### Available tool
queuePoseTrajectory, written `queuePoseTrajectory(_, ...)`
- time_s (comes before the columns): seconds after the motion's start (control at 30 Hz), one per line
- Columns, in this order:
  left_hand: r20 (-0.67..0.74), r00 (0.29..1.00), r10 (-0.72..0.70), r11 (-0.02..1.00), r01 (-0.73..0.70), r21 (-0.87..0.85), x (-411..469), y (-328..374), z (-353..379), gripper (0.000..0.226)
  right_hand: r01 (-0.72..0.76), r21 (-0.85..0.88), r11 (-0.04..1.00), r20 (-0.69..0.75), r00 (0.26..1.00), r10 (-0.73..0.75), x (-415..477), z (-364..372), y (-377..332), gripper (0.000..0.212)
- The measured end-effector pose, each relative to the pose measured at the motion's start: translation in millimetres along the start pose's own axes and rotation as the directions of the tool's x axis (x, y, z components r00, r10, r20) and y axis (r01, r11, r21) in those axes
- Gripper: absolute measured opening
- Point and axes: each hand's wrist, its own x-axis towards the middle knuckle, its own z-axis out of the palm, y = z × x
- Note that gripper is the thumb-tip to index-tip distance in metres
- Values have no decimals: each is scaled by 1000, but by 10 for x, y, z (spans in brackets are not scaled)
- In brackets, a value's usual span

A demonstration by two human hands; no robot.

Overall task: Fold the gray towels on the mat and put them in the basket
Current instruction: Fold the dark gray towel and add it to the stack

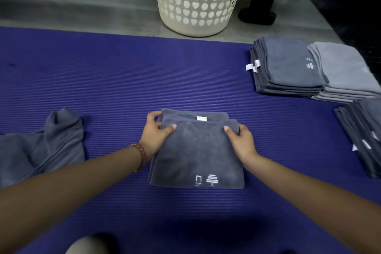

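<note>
A dark gray towel (198, 154) lies folded in the middle of the purple mat (123, 72), its white logo toward me and a white tag at its far edge. My left hand (154, 134) grips the top layer's far left corner, thumb on top. At the far right corner my right hand (241, 140) pinches the same layer. Beyond the mat's far edge stands the cream basket (198, 0) with heart-shaped holes.
A crumpled gray towel (39, 146) lies at the left on the mat. Stacks of folded gray towels (288, 68) sit at the right, with a lighter stack (348, 72) beside them and another stack (365, 134) nearer me. A black stand (259, 6) rises right of the basket.
</note>
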Motion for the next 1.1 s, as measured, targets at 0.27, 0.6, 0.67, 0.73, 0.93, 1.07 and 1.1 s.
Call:
queuePoseTrajectory(0.27,-65,971,231,963,-219,158,184,-58,-137,29,142,-69,987,30,990,-140,201,-79,-157,15)
queuePoseTrajectory(0.6,-59,965,257,922,-226,315,396,-101,-166,36,140,-165,976,49,990,-133,421,12,-143,18)
queuePoseTrajectory(0.67,-32,968,247,879,-210,427,411,-98,-182,41,95,-196,976,46,995,-88,459,46,-112,13)
queuePoseTrajectory(0.73,-59,965,255,826,-186,532,400,-100,-162,49,50,-243,969,41,998,-41,478,79,-103,13)
queuePoseTrajectory(0.93,363,737,570,177,-542,822,127,-150,-69,62,541,-642,544,269,823,-500,94,123,-69,67)
queuePoseTrajectory(1.07,589,727,353,-7,-627,779,-135,-611,-212,72,713,-678,176,635,690,-349,-252,-83,442,70)
queuePoseTrajectory(1.1,599,733,321,-3,-632,775,-145,-677,-257,73,700,-697,158,638,705,-309,-300,-152,539,71)
